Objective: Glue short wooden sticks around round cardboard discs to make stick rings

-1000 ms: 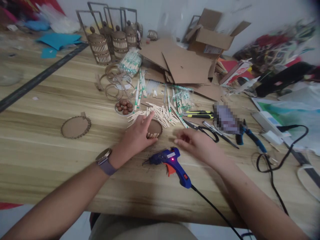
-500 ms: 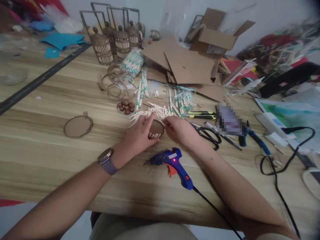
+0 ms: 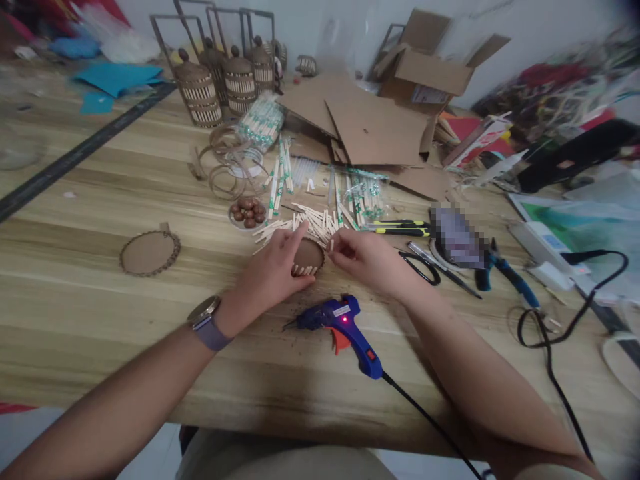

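Observation:
A round cardboard base [image 3: 309, 253] with a dark rim lies on the table, several short wooden sticks standing along its near edge. My left hand [image 3: 277, 267] curves round its left side, thumb at the near rim and fingers at the far side. Just right of the base, my right hand [image 3: 363, 260] pinches a short wooden stick [image 3: 331, 246] between thumb and fingertips. Beyond both hands is a loose pile of cut wooden sticks [image 3: 313, 219]. A blue glue gun [image 3: 343, 323] with a lit red light lies nearer me, its nozzle pointing left.
A second cardboard disc [image 3: 150, 253] lies to the left, and a dish of brown beads [image 3: 249, 212] behind my left hand. Scissors [image 3: 423, 268], pliers [image 3: 507, 273] and a black cable [image 3: 550, 360] are to the right. Lantern-like models [image 3: 200, 93] and cardboard sheets [image 3: 377, 127] stand behind.
My right hand has drawn slightly back from the pile and base, and a short stick now shows in its fingertips. My left hand keeps its place at the base. The view has shifted slightly.

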Tool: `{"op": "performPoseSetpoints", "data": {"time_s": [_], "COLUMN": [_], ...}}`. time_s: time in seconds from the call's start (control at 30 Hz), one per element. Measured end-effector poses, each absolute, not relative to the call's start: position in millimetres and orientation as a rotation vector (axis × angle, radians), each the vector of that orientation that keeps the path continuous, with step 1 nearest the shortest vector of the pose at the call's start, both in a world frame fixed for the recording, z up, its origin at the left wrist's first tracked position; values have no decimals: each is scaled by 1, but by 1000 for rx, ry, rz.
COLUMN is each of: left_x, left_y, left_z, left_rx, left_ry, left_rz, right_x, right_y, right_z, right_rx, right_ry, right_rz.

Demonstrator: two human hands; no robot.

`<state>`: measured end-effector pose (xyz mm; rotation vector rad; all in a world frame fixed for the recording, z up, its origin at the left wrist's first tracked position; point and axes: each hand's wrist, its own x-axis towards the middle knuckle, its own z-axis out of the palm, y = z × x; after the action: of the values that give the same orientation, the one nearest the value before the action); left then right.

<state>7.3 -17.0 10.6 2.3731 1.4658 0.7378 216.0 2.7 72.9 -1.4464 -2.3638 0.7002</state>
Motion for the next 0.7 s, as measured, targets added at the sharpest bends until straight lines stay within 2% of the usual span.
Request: {"op": "performPoseSetpoints", "data": {"time_s": [0.17,0.7], "left_x": [7,8], "left_y": [-16,-15], "left_z": [11,11], "left_rx": [2358,2370], "left_ry": [1454,1460], "left_rz": [716,730], "right_x": [211,203], "right_y": [-3,-4], "right_z": [74,71], "right_rx": [-1390,-1501], "right_ry": [-2386,-2506], "right_rz": [929,832]}}
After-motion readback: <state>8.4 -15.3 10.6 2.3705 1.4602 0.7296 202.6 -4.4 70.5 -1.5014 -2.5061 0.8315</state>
